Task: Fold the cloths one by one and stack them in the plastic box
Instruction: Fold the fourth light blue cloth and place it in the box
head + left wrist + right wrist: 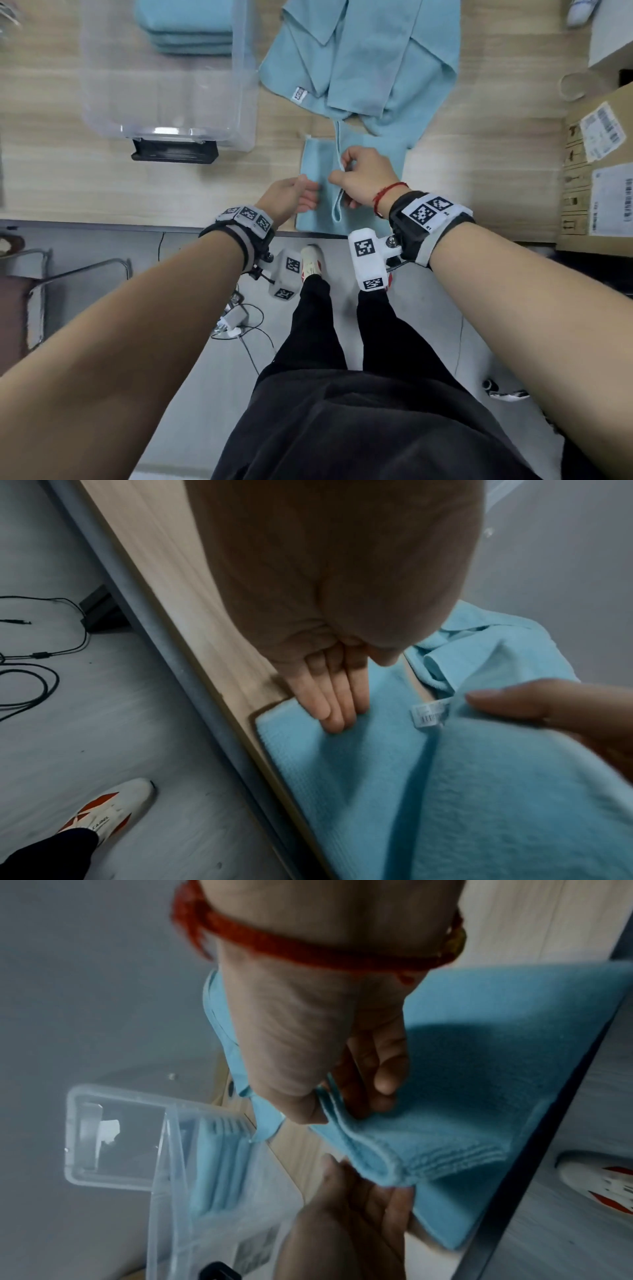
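Head view: a light blue terry cloth (349, 205), partly folded, lies on the pale wood-grain bench (102, 185) at its near edge, directly in front of the person. Right hand (364, 178) has its fingers curled, pinching a raised fold edge of this cloth between thumb and fingers; the right wrist view confirms the doubled hem caught in that grip. Left hand (291, 200) lies flat with straight fingers, the fingertips (337, 712) pressing down on the cloth's left portion near its corner; it grasps nothing. A white label (428, 715) shows on the cloth beside the right thumb.

Behind this cloth, further blue cloths (363, 65) lie unfolded and overlapping in a loose heap on the bench. To the left stands a clear plastic box (164, 116) with a black latch (174, 150); a stack of folded blue cloths (185, 31) rests at its far end. Brown cardboard cartons (596, 171) sit at the bench's right edge.
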Demonstrator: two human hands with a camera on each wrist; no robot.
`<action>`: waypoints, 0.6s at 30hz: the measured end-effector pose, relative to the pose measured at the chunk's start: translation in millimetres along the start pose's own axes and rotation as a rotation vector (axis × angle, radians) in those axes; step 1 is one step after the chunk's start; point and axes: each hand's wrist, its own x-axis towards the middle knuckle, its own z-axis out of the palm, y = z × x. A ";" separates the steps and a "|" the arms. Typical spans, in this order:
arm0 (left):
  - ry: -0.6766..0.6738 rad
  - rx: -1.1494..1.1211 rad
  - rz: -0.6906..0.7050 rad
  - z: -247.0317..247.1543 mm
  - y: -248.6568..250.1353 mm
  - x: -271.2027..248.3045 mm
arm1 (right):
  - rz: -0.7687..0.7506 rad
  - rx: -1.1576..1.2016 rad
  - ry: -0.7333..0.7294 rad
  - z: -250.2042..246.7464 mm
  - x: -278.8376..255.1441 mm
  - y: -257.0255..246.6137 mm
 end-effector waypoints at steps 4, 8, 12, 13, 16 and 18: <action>-0.008 -0.156 -0.081 -4.9 1.9 1.2 | 0.015 -0.067 -0.036 22.3 13.4 -0.2; -0.031 -0.171 -0.097 -9.3 -2.1 6.2 | 0.054 -0.095 -0.051 35.1 21.8 1.5; -0.039 -0.177 -0.119 -10.7 -3.5 11.0 | 0.136 -0.030 -0.069 37.9 23.5 3.2; -0.042 -0.179 -0.124 -11.3 -3.2 11.0 | 0.155 -0.012 -0.078 37.7 23.9 3.8; -0.045 -0.122 -0.097 -13.6 -1.5 7.4 | 0.195 0.035 -0.112 35.2 25.7 7.0; -0.003 0.024 -0.062 -16.6 -2.8 6.6 | 0.206 0.089 -0.148 33.4 26.6 9.2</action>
